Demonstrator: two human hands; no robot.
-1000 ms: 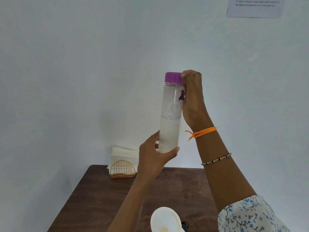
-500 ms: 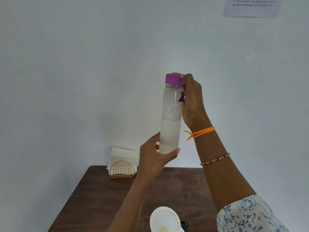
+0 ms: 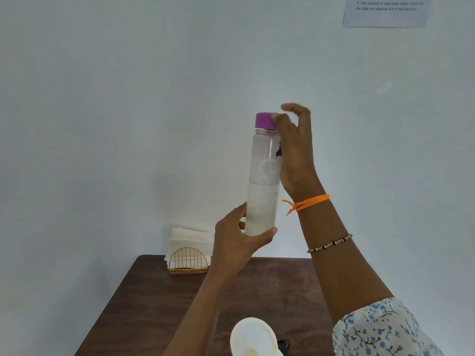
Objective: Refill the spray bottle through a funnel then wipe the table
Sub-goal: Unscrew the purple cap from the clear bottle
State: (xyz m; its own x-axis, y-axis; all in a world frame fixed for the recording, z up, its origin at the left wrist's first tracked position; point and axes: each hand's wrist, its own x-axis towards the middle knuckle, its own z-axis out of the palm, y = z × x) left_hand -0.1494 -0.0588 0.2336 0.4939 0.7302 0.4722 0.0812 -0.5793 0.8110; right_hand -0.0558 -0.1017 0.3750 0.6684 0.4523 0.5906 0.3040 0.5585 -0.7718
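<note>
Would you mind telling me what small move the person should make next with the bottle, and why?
Probably close the right hand back around the purple cap and twist it off. The cap sits on the bottle, which the left hand holds upright by its base, while the right fingers are spread beside the cap. The funnel waits below, so nothing can be poured until it opens.

Down and left of where you grip, a gold wire napkin holder (image 3: 188,259) stuffed with white napkins (image 3: 189,237) stands against the white wall (image 3: 102,98). Far up to your right, a printed paper notice (image 3: 386,11) hangs on that wall
</note>
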